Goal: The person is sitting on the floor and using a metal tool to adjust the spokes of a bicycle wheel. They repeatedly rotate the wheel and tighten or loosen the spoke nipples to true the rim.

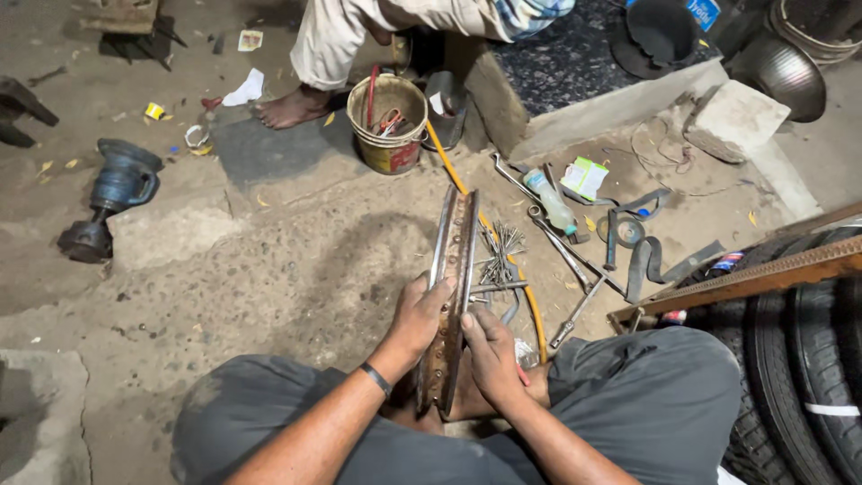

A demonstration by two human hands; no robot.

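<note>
So, running left to right across the floor:

- blue jack (115, 193) sits way off left on the concrete, well apart from you
- your left hand (420, 316) is wrapped round the left edge of the rusty rim (452, 296), fingers closed on it
- rim stands on edge between your knees, running away from you
- your right hand (492, 355) clamps its right side, thumb up on the rim
- spokes (496, 256) lie just right of it, spanners (575, 269) beyond, tyres (808, 359) far right

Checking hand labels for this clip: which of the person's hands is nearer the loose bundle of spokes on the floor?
Right. The right hand is on the wheel rim's spoke-side edge, below the spokes. The left hand grips the rim's far edge.
</note>
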